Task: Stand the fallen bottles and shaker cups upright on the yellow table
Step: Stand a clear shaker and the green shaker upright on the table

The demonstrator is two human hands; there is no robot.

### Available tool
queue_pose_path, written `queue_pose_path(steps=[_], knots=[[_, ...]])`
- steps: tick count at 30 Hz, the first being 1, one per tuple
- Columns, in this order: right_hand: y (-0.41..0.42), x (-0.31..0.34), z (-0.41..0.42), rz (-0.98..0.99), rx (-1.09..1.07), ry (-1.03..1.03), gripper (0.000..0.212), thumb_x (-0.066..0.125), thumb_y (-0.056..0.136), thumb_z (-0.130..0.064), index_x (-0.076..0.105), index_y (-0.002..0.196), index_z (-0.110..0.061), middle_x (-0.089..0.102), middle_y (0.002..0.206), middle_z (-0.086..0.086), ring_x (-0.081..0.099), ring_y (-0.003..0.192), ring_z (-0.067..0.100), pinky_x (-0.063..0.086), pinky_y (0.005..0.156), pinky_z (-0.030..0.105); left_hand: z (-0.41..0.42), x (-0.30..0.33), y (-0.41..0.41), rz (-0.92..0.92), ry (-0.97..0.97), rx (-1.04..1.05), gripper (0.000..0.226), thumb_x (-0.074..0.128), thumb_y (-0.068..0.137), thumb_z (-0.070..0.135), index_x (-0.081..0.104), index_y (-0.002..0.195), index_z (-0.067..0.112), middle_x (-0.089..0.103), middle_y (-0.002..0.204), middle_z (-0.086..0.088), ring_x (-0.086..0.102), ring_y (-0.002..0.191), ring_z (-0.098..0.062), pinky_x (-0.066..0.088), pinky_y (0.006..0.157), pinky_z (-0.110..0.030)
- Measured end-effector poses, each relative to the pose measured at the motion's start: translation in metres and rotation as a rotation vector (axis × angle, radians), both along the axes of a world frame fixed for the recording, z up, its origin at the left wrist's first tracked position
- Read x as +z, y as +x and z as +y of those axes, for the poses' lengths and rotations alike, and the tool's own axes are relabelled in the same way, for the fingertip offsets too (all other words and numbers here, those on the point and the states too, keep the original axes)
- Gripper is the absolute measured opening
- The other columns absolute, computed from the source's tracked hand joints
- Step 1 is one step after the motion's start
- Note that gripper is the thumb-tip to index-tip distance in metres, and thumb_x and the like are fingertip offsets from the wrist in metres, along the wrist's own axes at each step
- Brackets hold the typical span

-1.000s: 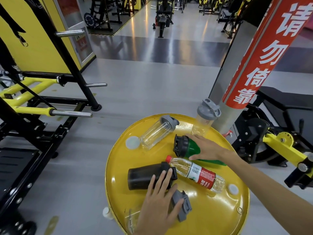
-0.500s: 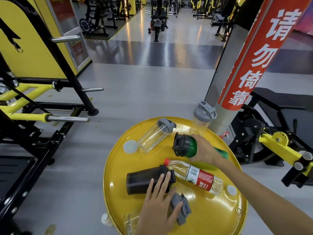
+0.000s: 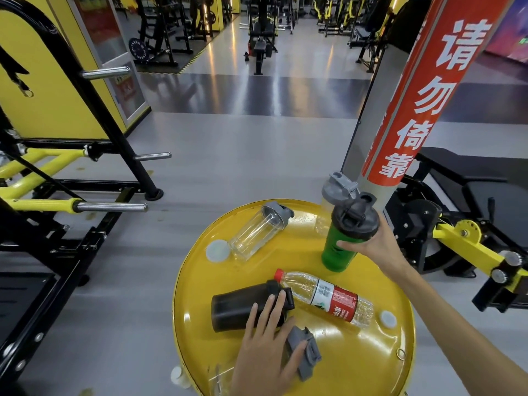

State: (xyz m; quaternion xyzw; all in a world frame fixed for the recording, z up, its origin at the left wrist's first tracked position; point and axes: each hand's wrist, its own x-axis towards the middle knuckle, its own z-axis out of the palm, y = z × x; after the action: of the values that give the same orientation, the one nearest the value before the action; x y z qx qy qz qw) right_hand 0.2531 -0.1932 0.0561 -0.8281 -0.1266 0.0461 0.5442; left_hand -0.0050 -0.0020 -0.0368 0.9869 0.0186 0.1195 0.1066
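Note:
My right hand (image 3: 371, 247) grips a green shaker cup (image 3: 343, 241) with a black lid, now upright near the far right of the round yellow table (image 3: 357, 364). Behind it stands a clear shaker with a grey lid (image 3: 337, 188). My left hand (image 3: 265, 347) lies open, fingers on a black shaker cup (image 3: 237, 307) lying on its side, palm over a clear shaker with a grey lid (image 3: 304, 355) that also lies flat. A water bottle with a red label (image 3: 325, 298) lies in the middle. A clear bottle with a grey cap (image 3: 260, 231) lies at the far left.
Two white round pads (image 3: 217, 250) (image 3: 387, 319) sit on the tabletop. A grey pillar with a red banner (image 3: 411, 104) rises just behind the table. Black and yellow gym machines stand to the left (image 3: 71, 201) and right (image 3: 471, 247). Grey floor lies beyond.
My right hand has lifted the green shaker cup from lying on its side and turned it upright. My left hand has stayed on the black shaker cup.

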Motion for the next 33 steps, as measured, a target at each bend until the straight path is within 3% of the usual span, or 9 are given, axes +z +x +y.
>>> queue_pose_path(steps=[5,11,14,16,19,21,26,29,33], knots=[[-0.004,-0.013,-0.003,-0.002,-0.06,0.049,0.099,0.099,0.049,-0.015,0.048,0.134,-0.019,0.064,0.126,-0.005,0.059,0.12,0.012,0.049,0.102,0.037,0.001,0.001,0.0,-0.01,-0.023,-0.004,0.049,0.037,0.1,0.063,0.065,0.128,0.034,0.021,0.164,0.003,0.023,0.149,-0.017,0.024,0.113,-0.046],[-0.006,-0.01,-0.001,0.003,-0.038,0.043,0.091,0.094,0.058,-0.008,0.044,0.131,-0.026,0.059,0.12,-0.015,0.053,0.105,-0.019,0.042,0.082,0.001,0.001,0.0,-0.001,-0.005,-0.026,-0.017,0.048,0.037,0.1,0.062,0.065,0.128,0.033,0.021,0.164,0.002,0.021,0.15,-0.017,0.023,0.114,-0.047],[-0.009,-0.009,0.0,0.01,-0.045,0.041,0.085,0.091,0.061,-0.002,0.043,0.126,-0.028,0.057,0.114,-0.02,0.051,0.096,-0.027,0.041,0.076,-0.004,0.0,0.001,0.0,0.007,-0.038,-0.019,0.049,0.036,0.1,0.062,0.064,0.129,0.034,0.023,0.164,0.002,0.024,0.149,-0.017,0.024,0.113,-0.046],[-0.012,-0.008,0.0,0.029,-0.054,0.034,0.084,0.091,0.062,-0.006,0.043,0.126,-0.03,0.057,0.115,-0.019,0.054,0.103,-0.017,0.042,0.085,0.004,0.0,0.001,0.0,0.019,-0.045,-0.024,0.05,0.035,0.1,0.063,0.063,0.13,0.034,0.024,0.163,0.002,0.025,0.148,-0.017,0.024,0.112,-0.046],[-0.019,-0.009,-0.002,0.068,-0.065,0.014,0.084,0.092,0.063,-0.018,0.046,0.133,-0.025,0.058,0.126,-0.01,0.051,0.122,0.011,0.042,0.106,0.033,0.002,0.0,0.003,0.047,-0.079,-0.028,0.052,0.033,0.1,0.064,0.061,0.132,0.035,0.024,0.163,0.003,0.024,0.148,-0.016,0.023,0.112,-0.044],[-0.027,-0.011,-0.005,0.095,-0.068,0.014,0.086,0.09,0.064,-0.025,0.045,0.137,-0.022,0.057,0.13,-0.007,0.05,0.127,0.016,0.04,0.111,0.042,0.004,0.003,0.004,0.063,-0.132,-0.042,0.053,0.031,0.1,0.064,0.06,0.133,0.034,0.023,0.163,0.005,0.022,0.148,-0.013,0.022,0.113,-0.041],[-0.067,-0.029,-0.017,0.191,-0.189,-0.04,0.099,0.081,0.071,-0.044,0.03,0.153,-0.021,0.041,0.153,0.003,0.04,0.139,0.021,0.037,0.113,0.043,0.023,0.036,0.015,-0.035,-0.336,-0.026,0.052,0.027,0.1,0.065,0.044,0.143,0.039,0.006,0.164,0.021,0.007,0.149,-0.001,0.003,0.122,-0.034],[-0.094,-0.042,-0.026,0.189,-0.235,-0.083,0.1,0.075,0.068,-0.054,0.032,0.152,-0.02,0.038,0.156,0.002,0.037,0.141,0.02,0.036,0.113,0.042,0.054,0.064,0.05,-0.08,-0.416,0.057,0.047,0.039,0.099,0.061,0.043,0.142,0.043,0.011,0.162,0.024,0.006,0.146,0.005,0.014,0.12,-0.035],[-0.12,-0.053,-0.029,0.13,-0.297,-0.148,0.086,0.074,0.074,-0.051,0.041,0.146,-0.019,0.042,0.149,0.0,0.041,0.133,0.014,0.039,0.105,0.035,0.098,0.068,0.13,-0.033,-0.454,0.148,0.06,0.059,0.094,0.053,0.043,0.145,0.026,0.023,0.162,0.01,0.026,0.146,-0.014,0.03,0.114,-0.041]])
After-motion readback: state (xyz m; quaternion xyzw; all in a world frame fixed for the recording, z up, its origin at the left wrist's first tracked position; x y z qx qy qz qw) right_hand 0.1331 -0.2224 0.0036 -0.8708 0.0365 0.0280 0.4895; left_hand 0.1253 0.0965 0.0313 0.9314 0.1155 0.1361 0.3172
